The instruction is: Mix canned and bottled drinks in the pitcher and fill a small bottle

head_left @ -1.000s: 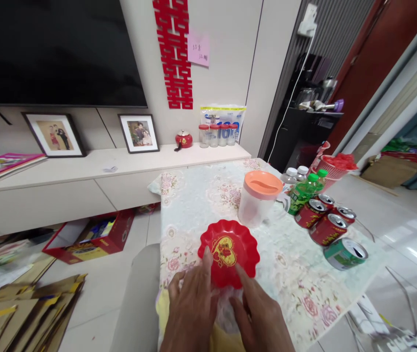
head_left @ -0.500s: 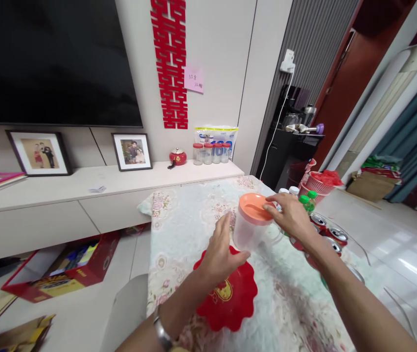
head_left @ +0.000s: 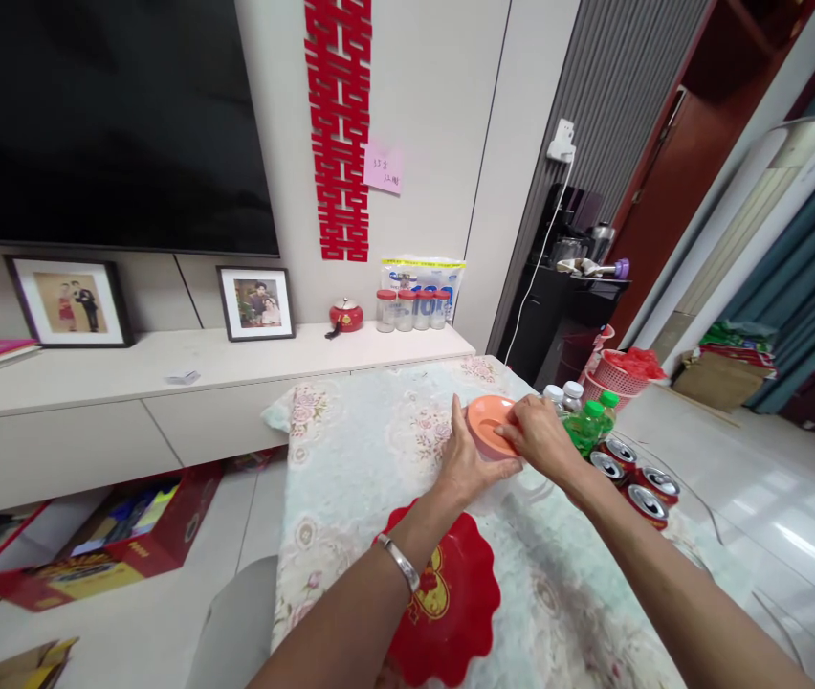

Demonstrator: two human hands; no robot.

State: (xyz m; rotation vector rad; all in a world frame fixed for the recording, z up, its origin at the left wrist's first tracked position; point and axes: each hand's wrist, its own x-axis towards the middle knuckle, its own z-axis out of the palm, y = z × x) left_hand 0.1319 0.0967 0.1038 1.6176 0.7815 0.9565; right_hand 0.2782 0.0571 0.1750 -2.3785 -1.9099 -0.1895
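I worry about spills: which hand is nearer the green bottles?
Right. The right hand sits on the orange lid, just left of the green bottles; the left hand grips the jug's other side, farther away.

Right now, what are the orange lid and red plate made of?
Orange lid, on the jug: probably plastic, matte, with even moulded colour and a recessed grip. Red plate: probably plastic, glossy, with sheen on its scalloped moulded rim and a printed gold motif.

One left hand (head_left: 466,466) and one right hand (head_left: 540,438) share one orange-lidded pitcher (head_left: 490,421). Right of the fingers stand two green-capped bottles (head_left: 585,429), two white-capped bottles (head_left: 555,393) and three drink cans (head_left: 657,481). Below the fingers lies one red scalloped plate (head_left: 457,603). Beyond them stand two framed photos (head_left: 256,302), one red teapot (head_left: 345,315) and four jars (head_left: 407,311).
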